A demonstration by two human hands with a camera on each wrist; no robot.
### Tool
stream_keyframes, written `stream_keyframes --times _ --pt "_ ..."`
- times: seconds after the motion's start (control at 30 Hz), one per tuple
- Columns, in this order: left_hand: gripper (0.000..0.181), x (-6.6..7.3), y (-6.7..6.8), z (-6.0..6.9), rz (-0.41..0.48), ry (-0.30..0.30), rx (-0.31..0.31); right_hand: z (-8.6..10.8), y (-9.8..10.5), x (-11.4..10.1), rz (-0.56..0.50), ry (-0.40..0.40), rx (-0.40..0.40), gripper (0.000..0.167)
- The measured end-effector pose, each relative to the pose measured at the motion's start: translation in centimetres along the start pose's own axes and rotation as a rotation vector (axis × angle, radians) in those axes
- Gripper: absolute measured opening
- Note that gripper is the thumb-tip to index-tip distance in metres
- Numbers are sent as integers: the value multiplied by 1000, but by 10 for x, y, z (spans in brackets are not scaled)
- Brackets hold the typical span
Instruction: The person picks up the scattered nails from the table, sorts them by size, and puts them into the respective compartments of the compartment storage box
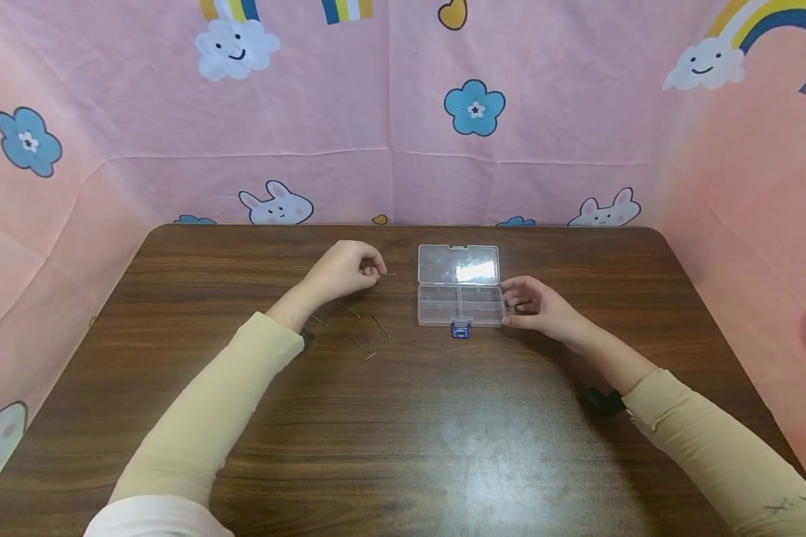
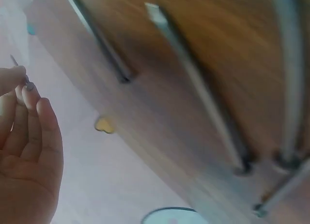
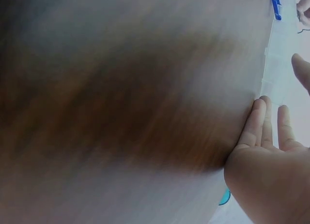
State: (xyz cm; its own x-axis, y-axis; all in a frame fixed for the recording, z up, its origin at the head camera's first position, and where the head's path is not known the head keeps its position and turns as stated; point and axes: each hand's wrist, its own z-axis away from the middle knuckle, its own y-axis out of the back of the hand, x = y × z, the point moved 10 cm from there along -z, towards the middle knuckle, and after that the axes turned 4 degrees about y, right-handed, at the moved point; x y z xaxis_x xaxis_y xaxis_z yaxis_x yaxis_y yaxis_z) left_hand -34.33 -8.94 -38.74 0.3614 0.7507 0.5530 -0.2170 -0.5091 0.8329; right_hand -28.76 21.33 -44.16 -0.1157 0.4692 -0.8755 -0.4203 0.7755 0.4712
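Note:
My left hand (image 1: 345, 270) pinches a thin metal nail (image 1: 388, 275) between thumb and fingertips, above the table left of the box. In the left wrist view the held nail's head (image 2: 29, 87) shows at the fingertips. A clear plastic box (image 1: 439, 324) lies with its lid (image 1: 436, 265) folded back and a blue latch (image 1: 460, 330) at its front. Dividers split it into compartments; whether they hold anything small I cannot tell. My right hand (image 1: 542, 311) rests against the box's right end, its fingers (image 3: 266, 122) fairly straight and the thumb apart from them.
Several loose nails (image 1: 380, 326) lie scattered on the brown wooden table (image 1: 376, 447), close to the left forearm and left of the box. A pink patterned cloth (image 1: 336, 112) stands behind the table and along both sides.

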Motion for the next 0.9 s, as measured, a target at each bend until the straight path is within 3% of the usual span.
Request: stream_keyframes --times 0.4,0.63,0.9 --pt "15 36 -19 -14 -8 -48 -41 0 0 0 -4 5 -2 61" --pt "15 56 -31 -20 -34 -113 -46 0 0 0 -11 1 -3 61" --pt "12 71 -47 -23 -19 -143 -90 0 -1 -1 -13 -15 -7 61"
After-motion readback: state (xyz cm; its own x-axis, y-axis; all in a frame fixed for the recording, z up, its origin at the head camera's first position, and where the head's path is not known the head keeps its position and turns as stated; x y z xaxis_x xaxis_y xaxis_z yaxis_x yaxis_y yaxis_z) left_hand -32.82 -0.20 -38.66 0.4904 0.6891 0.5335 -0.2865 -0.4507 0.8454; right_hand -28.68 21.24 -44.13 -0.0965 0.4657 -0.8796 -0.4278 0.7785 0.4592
